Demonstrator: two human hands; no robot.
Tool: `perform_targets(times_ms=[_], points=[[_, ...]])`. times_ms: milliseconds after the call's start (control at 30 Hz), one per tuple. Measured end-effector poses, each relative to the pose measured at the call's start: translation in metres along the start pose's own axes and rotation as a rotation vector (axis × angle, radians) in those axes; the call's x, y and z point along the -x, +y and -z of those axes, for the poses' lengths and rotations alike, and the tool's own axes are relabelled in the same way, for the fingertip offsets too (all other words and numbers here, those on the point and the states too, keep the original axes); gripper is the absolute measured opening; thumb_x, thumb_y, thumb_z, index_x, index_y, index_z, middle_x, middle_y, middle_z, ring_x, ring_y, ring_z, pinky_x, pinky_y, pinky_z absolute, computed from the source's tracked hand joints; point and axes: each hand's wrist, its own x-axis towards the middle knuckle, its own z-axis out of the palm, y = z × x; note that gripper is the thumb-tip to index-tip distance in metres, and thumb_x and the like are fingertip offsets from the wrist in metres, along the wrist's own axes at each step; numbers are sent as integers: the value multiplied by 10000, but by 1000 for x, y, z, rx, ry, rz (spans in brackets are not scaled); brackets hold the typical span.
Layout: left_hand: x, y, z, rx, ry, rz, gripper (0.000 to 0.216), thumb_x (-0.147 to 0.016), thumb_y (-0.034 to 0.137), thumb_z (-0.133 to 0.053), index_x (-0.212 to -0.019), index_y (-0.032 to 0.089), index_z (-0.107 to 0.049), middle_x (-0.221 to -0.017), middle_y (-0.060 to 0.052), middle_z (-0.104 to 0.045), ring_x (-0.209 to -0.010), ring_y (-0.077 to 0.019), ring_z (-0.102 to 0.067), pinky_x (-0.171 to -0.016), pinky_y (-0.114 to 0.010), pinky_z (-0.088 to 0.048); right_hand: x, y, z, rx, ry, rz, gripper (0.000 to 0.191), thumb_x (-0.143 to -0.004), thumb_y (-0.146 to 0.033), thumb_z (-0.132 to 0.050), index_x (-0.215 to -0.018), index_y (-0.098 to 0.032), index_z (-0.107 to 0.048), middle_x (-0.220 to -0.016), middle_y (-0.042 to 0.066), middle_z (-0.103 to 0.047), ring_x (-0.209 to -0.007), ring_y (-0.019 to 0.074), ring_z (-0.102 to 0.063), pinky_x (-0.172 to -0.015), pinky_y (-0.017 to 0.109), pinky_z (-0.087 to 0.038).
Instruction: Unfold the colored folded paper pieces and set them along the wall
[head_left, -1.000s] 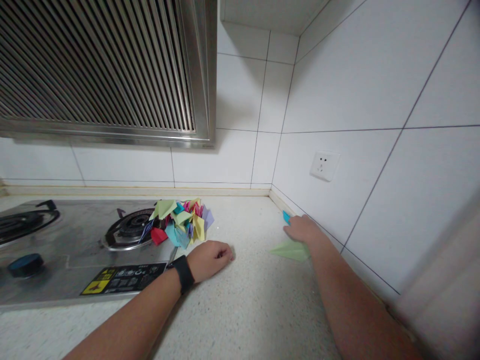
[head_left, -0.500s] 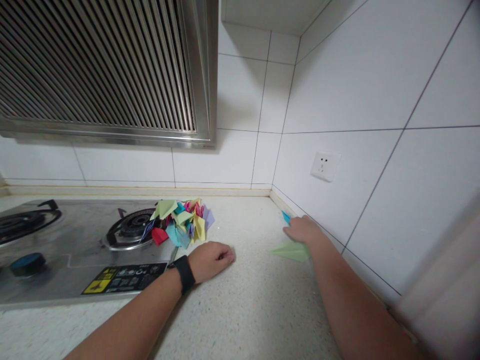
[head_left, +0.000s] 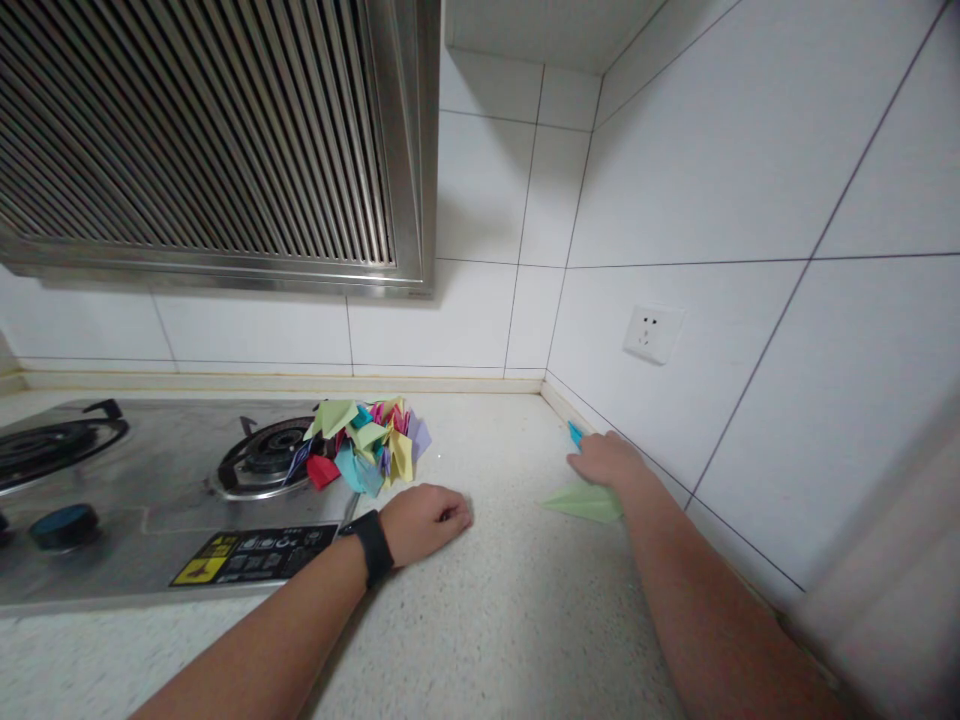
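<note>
My right hand (head_left: 606, 458) is by the right wall, its fingers closed on a small piece of blue folded paper (head_left: 575, 433) that pokes out past the fingertips. Most of the blue paper is hidden by the hand. Just below the same hand, a pale green paper plane (head_left: 581, 502) lies on the counter (head_left: 495, 600), partly covered by the wrist. My left hand (head_left: 426, 522) rests on the counter with fingers curled in, and I see nothing in them. A black band is on that wrist. Beyond the left hand is a heap of colourful folded papers (head_left: 369, 442).
The gas stove (head_left: 157, 510) fills the left side, and the paper heap overlaps its right burner (head_left: 262, 455). Above it hangs a steel range hood (head_left: 210, 150). Tiled walls meet at the corner, with a socket (head_left: 652, 334) on the right one.
The blue paper has turned slightly in my right hand and shows a narrower side. My left hand stays in place. The whole view has shifted a little.
</note>
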Motion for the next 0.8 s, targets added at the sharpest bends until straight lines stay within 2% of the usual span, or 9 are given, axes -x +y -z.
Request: perform_targets(times_ms=[433,500,567,633,700,800], points=[[0,-1,-1,-29,3,-3,302,-869,367,-470,-667,181,-597,-605,-7,-569,-562,-136,-484,-538,-244,-283,4,-3,7,-33,32,-24,431,-823,-428,-450,-1032,-127,-678,-1125,204,-631,-1046,358,-550,-815,442,-427],[1,-1,-1,-47,1,-13,304,-876,367,-460,-676,183,-598,-611,-5,-572,-563,-134,-485,-537,-242,-283,8,-5,13,-50,69,-26,393,-838,-370,-434,-1070,-152,-664,-1136,183,-628,-1022,338,-564,-814,436,-427],[1,-1,-1,-62,0,-23,307,-881,369,-453,-685,185,-603,-620,-6,-579,-563,-134,-488,-534,-242,-283,13,-11,21,-93,175,5,376,-855,-316,-407,-1118,-182,-640,-1163,152,-618,-1039,318,-554,-837,427,-422],[1,0,0,-78,-2,-28,309,-883,373,-455,-694,185,-611,-632,-11,-594,-570,-136,-498,-536,-243,-286,20,-23,30,-175,327,99,356,-869,-274,-393,-1127,-203,-628,-1168,117,-618,-1078,288,-528,-896,404,-401],[1,0,1,-94,-4,-31,312,-883,377,-460,-700,183,-622,-644,-18,-611,-580,-140,-514,-542,-244,-294,30,-42,37,-283,427,262,327,-876,-242,-396,-1105,-214,-627,-1133,88,-629,-1085,250,-514,-960,371,-367],[1,1,4,-107,-8,-37,307,-885,379,-463,-740,183,-649,-676,-28,-639,-603,-146,-538,-557,-245,-312,48,-77,40,-444,448,617,307,-874,-208,-427,-1124,-224,-604,-1102,72,-620,-1057,224,-516,-958,360,-371]])
